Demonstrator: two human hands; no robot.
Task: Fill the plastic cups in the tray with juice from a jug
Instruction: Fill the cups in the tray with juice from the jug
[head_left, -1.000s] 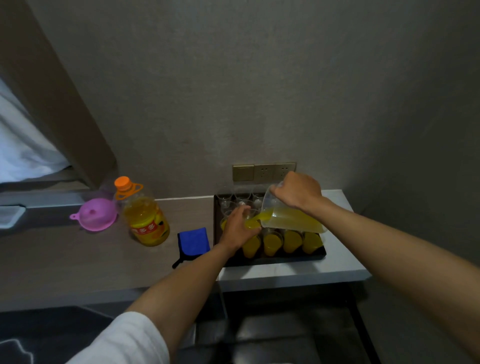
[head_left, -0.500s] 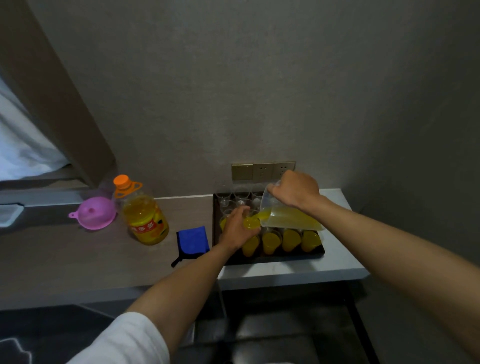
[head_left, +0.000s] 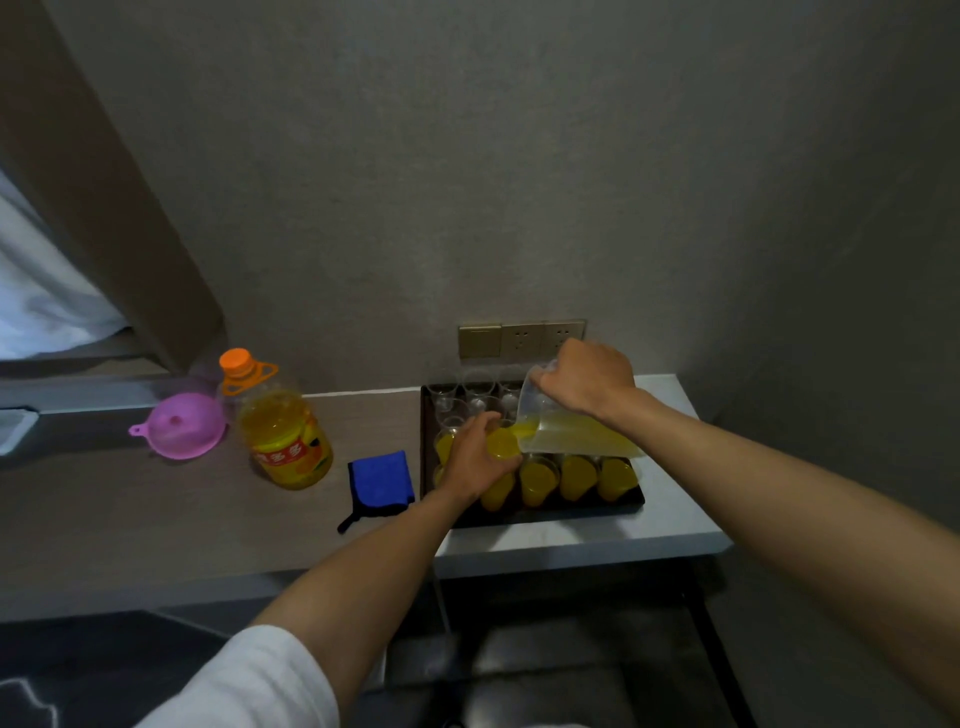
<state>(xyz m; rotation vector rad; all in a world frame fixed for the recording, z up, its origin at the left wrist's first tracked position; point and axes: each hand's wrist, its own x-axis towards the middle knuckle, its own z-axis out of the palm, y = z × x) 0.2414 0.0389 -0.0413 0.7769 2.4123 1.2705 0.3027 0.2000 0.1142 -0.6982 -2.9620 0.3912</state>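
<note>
Head view, items in your reach:

- Tray (head_left: 545, 512): dark, on the pale right end of the tabletop (head_left: 675, 530), against the wall.
- Cups, near row (head_left: 576, 475): full of yellow juice, packed side by side.
- Cups, far rows (head_left: 478, 387): clear and empty, crowded near the wall.
- Cup being filled (head_left: 503, 442): your left hand (head_left: 475, 460) wraps its fingers round it, just above the near row. It already looks close to full.
- Jug (head_left: 571, 431): clear plastic, tipped left, spout at that cup's rim. Your right hand (head_left: 589, 387) grips its upper edge from above. About a third of the juice looks left.
- Bottle (head_left: 288, 441), funnel (head_left: 182, 426), cloth (head_left: 382, 480): left of the tray, well apart from the pour.
- Sockets (head_left: 540, 338): on the wall right behind the tray.

Risks, by my estimate:

- Overflow: hold the tilt too long and the cup spills into the tray.
- Squeeze: thin plastic may buckle under your left hand and push juice out.
- Knock: your right wrist hangs over the full row, so a drop in height could tip a cup.
- Splash: the sockets sit close behind.
</note>
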